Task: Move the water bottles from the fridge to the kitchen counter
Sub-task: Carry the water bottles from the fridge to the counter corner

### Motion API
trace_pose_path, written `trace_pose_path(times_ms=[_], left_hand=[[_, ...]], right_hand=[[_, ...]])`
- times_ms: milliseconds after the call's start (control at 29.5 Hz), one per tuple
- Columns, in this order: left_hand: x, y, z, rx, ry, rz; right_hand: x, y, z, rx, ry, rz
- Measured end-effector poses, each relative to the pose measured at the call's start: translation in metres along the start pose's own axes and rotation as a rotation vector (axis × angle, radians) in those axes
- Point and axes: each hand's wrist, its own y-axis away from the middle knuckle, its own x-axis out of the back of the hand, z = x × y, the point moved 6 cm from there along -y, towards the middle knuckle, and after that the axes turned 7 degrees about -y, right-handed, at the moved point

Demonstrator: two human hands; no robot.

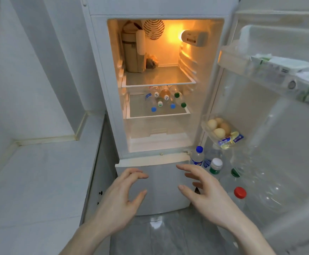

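Clear plastic water bottles (165,100) lie capped on the fridge's middle shelf (159,115), at twelve o'clock from both hands. Likely full, heavy and slick; take one mid-body. Left hand (120,196) and right hand (205,192): each grip wide, empty. Worktop (36,177) waits at nine o'clock.

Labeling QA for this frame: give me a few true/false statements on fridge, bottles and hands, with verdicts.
1. The fridge door is open. True.
2. The left hand grips a bottle. False: it holds nothing, fingers spread.
3. Bottles lie on the lower shelf inside the fridge. True.
4. The egg carton sits on the kitchen counter. False: it is in the door.
5. The right hand holds the red-capped bottle. False: it holds nothing.
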Motion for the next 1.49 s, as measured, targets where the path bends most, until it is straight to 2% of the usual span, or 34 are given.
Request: trace_pose_path(times_ms=[271, 407, 678, 915, 1118, 1220, 1491], left_hand=[[-0.042, -0.066, 0.004, -0.151, 0.079, -0.157], [-0.082, -0.086, 0.031, -0.258, 0.113, -0.269], [-0.142, -0.118, 0.107, -0.400, 0.108, -0.395], [-0.194, -0.151, 0.150, -0.523, -0.005, -0.479], [-0.224, -0.170, 0.166, -0.590, -0.224, -0.547], [-0.227, -0.173, 0.168, -0.592, -0.216, -0.565], [-0.223, -0.160, 0.163, -0.605, -0.092, -0.500]], right_hand=[[0.025, 0.008, 0.020, -0.095, 0.018, 0.167], [0.046, 0.044, 0.041, -0.181, 0.030, 0.279], [0.073, 0.098, 0.089, -0.339, 0.072, 0.385], [0.069, 0.090, 0.104, -0.438, 0.172, 0.328], [0.071, 0.073, 0.109, -0.460, 0.335, 0.232], [0.072, 0.069, 0.114, -0.470, 0.372, 0.198], [0.082, 0.075, 0.117, -0.455, 0.399, 0.239]])
